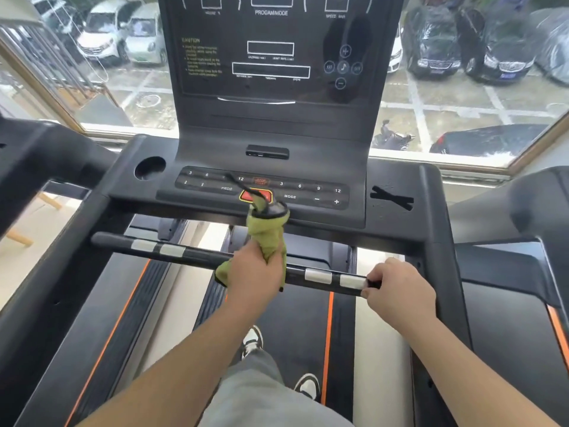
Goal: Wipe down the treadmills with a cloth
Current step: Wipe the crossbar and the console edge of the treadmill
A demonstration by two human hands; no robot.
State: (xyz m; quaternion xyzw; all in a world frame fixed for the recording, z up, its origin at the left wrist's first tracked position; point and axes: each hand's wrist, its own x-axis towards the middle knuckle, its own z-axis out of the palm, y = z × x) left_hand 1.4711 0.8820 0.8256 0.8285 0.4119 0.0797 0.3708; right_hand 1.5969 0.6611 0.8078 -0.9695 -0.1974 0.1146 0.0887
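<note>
- Cloth (268, 238), green, is clenched in our left hand (254, 274) over the bar (172, 249).
- Our right hand (398, 289) grasps the bar's right end.
- A black cord (271, 214) loops the cloth's top, by the red button (248, 195).
- We stand on the belt (295, 318); cars (101, 38) are parked beyond the window (462, 97).

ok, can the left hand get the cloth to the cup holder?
Probably yes: left hand grips cloth at the handlebar, cup holder path free, though a black cord loops over the cloth.
</note>
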